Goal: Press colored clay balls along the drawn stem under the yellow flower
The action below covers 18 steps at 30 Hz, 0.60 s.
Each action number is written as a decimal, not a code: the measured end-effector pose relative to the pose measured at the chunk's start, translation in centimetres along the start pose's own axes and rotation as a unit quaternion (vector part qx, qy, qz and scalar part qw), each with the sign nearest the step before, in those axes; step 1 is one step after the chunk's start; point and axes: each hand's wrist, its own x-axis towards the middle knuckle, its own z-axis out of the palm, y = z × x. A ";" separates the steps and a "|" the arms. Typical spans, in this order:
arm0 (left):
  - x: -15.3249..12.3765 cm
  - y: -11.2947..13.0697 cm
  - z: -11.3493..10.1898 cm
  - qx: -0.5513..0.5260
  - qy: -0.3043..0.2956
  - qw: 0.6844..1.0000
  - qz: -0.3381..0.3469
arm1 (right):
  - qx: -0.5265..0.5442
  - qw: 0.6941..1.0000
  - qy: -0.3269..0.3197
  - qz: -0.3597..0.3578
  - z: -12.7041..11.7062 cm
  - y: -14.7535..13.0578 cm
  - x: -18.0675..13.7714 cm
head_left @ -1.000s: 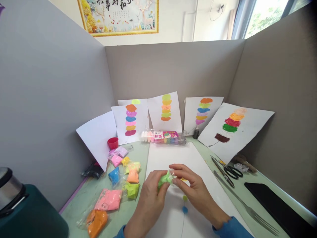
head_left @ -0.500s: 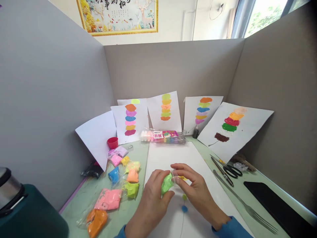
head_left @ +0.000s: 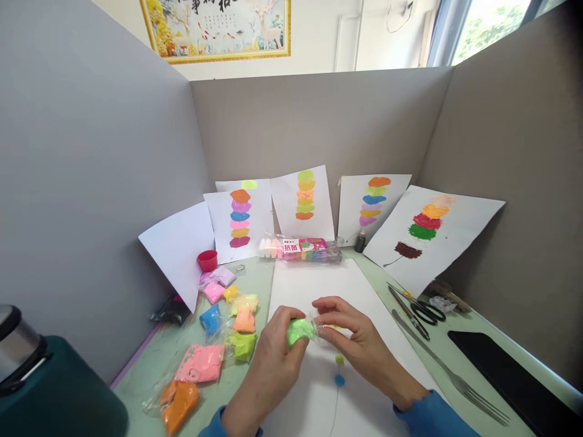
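Between the thumb and fingers of my left hand [head_left: 277, 364] is a light green packet of modelling clay [head_left: 300, 331] in clear wrap. My right hand [head_left: 353, 337] pinches the loose clear end of its wrapper. Both hands are held above a white sheet of paper [head_left: 314, 285]. On that sheet, below my right hand, lie a small yellow-green ball [head_left: 339, 359] and a blue ball [head_left: 339, 380], with a thin line running down from them. A bit of yellow shows behind my right fingers, mostly hidden.
At left lie several wrapped clay packets, among them orange [head_left: 179, 406] and pink [head_left: 199, 363], beside a dark green bottle [head_left: 68, 388]. A fork [head_left: 460, 385], scissors [head_left: 423, 311] and a black slab [head_left: 505, 376] lie right. Painted sheets lean behind a plastic-wrapped pack [head_left: 300, 249].
The green clay packet has tilted from upright to lying more sideways and moved slightly left with my left hand. My right hand keeps its pinch on the wrapper end.
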 end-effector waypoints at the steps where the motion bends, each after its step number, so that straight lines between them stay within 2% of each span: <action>1: 0.0 0.1 0.0 -0.001 -0.009 1.000 -0.010 | 0.001 1.000 -0.002 -0.004 -0.1 0.0 0.0; 6: 0.0 0.4 -0.3 -0.019 -0.049 0.997 -0.047 | -0.007 0.998 -0.057 -0.018 -0.6 0.0 0.0; 9: 0.0 0.4 -0.5 -0.019 -0.064 0.996 -0.054 | -0.030 0.997 -0.066 -0.020 -0.7 -0.1 0.0; 15: -0.2 0.0 -0.3 -0.012 -0.099 0.995 -0.026 | -0.070 0.992 -0.082 -0.061 -0.3 -0.5 -0.2; 18: -0.3 -0.1 -0.1 -0.023 -0.100 0.995 0.000 | -0.083 0.991 -0.088 -0.056 -0.1 -1.1 -0.3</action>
